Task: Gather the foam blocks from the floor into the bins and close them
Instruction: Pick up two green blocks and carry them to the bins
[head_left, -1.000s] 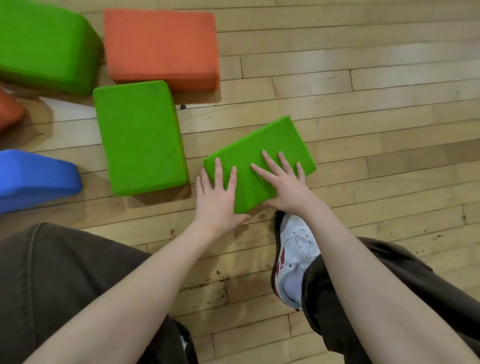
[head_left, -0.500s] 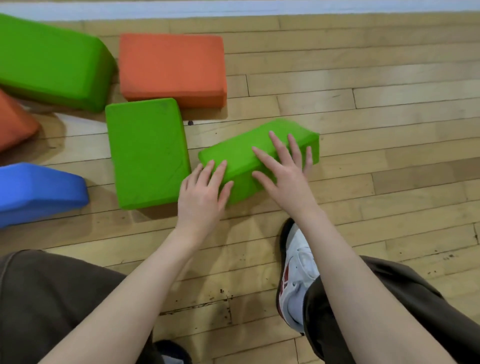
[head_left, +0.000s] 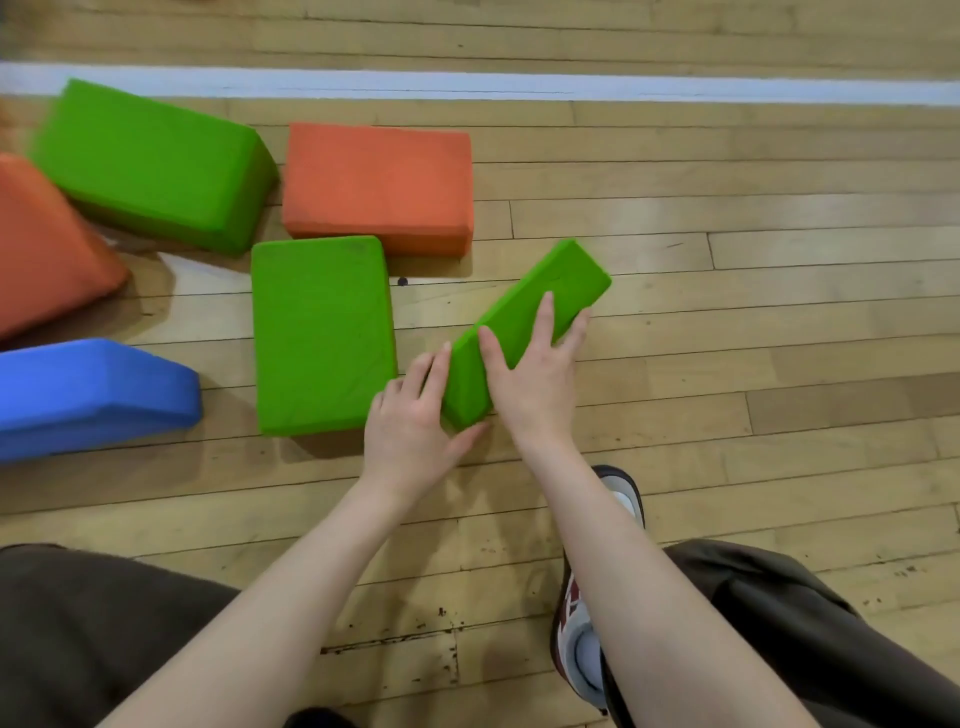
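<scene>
1. The fingers of the right hand lie over the top face of the tilted green block, with the thumb on the near side face and the outer fingers curled around the far long edge; so this hand has a real grip on it.
2. The left hand holds the near end of the same block: the fingers reach up along its left side and the thumb goes under the lower corner. They are only lightly bent.
3. The tilted green block stands on one long edge, slanted, and touches the wooden floor at its near end as far as I can see.
4. Just left of this block lies a flat green block; beyond that one, an orange block and a big green block. Further left are an orange wedge and a blue block.
5. I judge that the step in hand is picking up one block; gathering is at an early stage.
6. No bin is in view, so the next move calls for lifting the block clear and turning to find a bin.
</scene>
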